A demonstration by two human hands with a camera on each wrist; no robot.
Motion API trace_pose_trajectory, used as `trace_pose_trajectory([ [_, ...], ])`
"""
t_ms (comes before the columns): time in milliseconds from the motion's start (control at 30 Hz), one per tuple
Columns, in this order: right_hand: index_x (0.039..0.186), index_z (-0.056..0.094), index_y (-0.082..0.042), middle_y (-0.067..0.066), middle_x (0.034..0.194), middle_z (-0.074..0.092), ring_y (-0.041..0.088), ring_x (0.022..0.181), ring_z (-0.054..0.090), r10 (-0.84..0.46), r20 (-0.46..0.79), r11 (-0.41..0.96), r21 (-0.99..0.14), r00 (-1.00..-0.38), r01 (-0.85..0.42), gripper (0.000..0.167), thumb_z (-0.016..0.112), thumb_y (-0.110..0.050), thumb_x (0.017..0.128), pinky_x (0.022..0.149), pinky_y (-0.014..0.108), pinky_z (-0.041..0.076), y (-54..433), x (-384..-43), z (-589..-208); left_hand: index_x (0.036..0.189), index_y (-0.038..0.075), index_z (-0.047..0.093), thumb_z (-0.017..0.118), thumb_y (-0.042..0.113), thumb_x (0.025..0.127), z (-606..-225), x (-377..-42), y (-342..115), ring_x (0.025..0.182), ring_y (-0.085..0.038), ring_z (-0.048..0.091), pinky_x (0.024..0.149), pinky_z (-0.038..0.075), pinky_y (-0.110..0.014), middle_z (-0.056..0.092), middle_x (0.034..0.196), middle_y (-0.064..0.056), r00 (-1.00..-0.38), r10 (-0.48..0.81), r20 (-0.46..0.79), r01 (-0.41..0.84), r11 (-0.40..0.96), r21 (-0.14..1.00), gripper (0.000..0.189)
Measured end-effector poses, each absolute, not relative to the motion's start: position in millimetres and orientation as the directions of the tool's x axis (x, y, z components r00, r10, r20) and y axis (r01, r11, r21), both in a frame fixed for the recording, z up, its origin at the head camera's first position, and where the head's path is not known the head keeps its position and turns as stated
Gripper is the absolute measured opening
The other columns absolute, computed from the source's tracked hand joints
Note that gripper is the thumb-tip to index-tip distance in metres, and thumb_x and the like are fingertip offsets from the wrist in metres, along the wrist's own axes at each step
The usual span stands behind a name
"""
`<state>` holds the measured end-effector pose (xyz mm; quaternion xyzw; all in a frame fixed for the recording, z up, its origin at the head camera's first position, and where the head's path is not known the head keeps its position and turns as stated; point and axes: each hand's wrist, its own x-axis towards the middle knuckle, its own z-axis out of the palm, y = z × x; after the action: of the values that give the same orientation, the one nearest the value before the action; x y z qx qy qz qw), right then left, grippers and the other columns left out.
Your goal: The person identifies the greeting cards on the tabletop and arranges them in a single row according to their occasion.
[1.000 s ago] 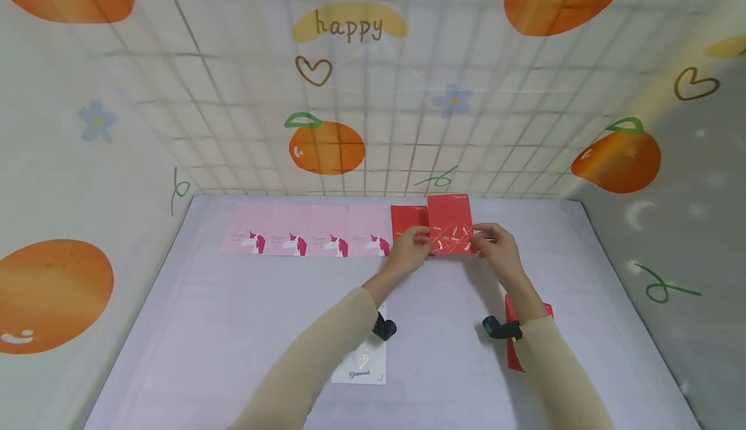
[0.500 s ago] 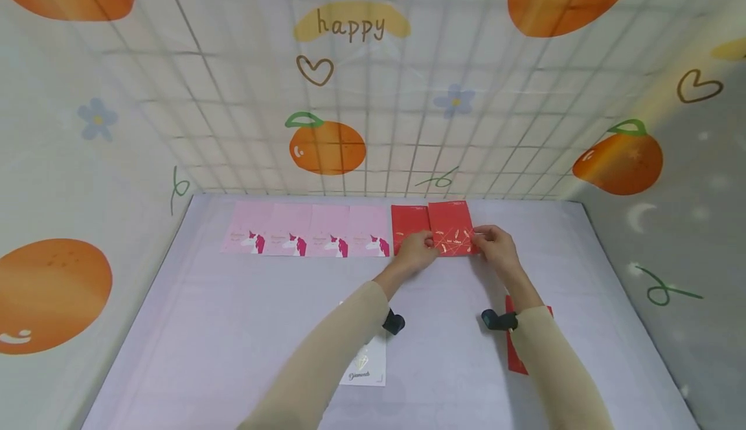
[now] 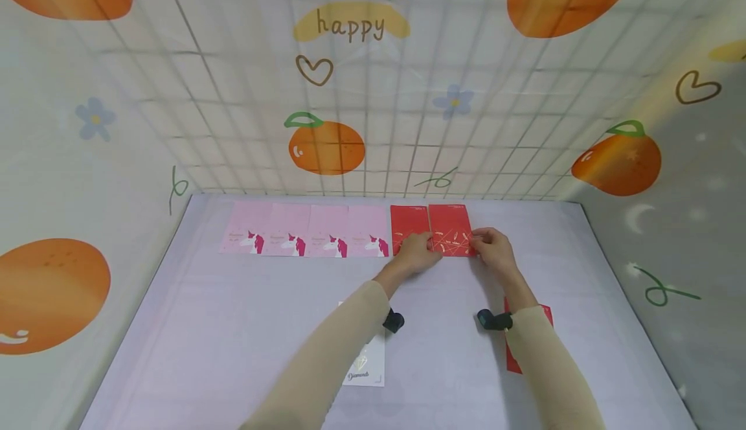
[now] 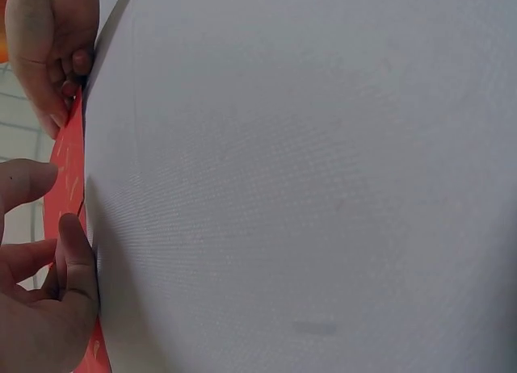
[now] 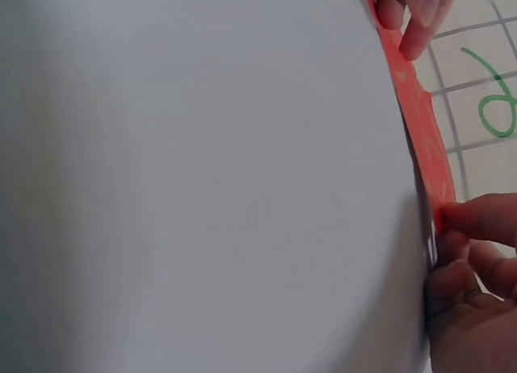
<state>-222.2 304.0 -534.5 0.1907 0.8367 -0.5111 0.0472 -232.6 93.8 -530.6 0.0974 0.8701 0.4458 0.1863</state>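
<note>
At the back of the table, a red envelope with gold line print lies beside another red envelope. My left hand pinches its lower left corner and covers the bottom of the neighbouring envelope. My right hand pinches its right edge, low down. In the left wrist view, the thumb of my left hand is at the red envelope's near edge. The right wrist view has my right hand with a fingertip on top of the red card paper at its edge.
Several pink unicorn envelopes continue the row leftward. A white card marked Diamonds lies in front, partly under my left sleeve. Another red envelope is mostly hidden by my right forearm. A printed cloth wall rises behind the row.
The red envelope between my hands has come down and toward me, level with its neighbour. My left hand has shifted slightly right along its bottom edge; my right hand has lowered a little.
</note>
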Motion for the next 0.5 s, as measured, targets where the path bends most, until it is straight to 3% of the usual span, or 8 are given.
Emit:
trace_pose_trajectory([
  [300, 0.132, 0.056, -0.002, 0.017, 0.119, 0.056, 0.028, 0.1, 0.054, 0.276, -0.255, 0.474, -0.803, -0.927, 0.362, 0.036, 0.058, -0.021, 0.102, 0.074, 0.024, 0.05, 302.5, -222.9, -534.9, 0.149, 0.009, 0.046, 0.072, 0.029, 0.091, -531.1, -230.1, 94.0, 0.089, -0.013, 0.05, 0.061, 0.049, -0.024, 0.051, 0.092, -0.001, -0.91, 0.359, -0.208, 0.077, 0.638, 0.766, 0.066],
  [500, 0.132, 0.057, -0.002, 0.017, 0.12, 0.057, 0.028, 0.101, 0.055, 0.269, -0.251, 0.475, -0.805, -0.93, 0.355, 0.036, 0.058, -0.022, 0.102, 0.079, 0.028, 0.052, 302.6, -223.4, -535.7, 0.15, 0.01, 0.044, 0.072, 0.03, 0.092, -531.7, -230.2, 93.9, 0.096, -0.013, 0.048, 0.064, 0.05, -0.025, 0.051, 0.097, 0.0, -0.911, 0.357, -0.206, 0.082, 0.646, 0.759, 0.067],
])
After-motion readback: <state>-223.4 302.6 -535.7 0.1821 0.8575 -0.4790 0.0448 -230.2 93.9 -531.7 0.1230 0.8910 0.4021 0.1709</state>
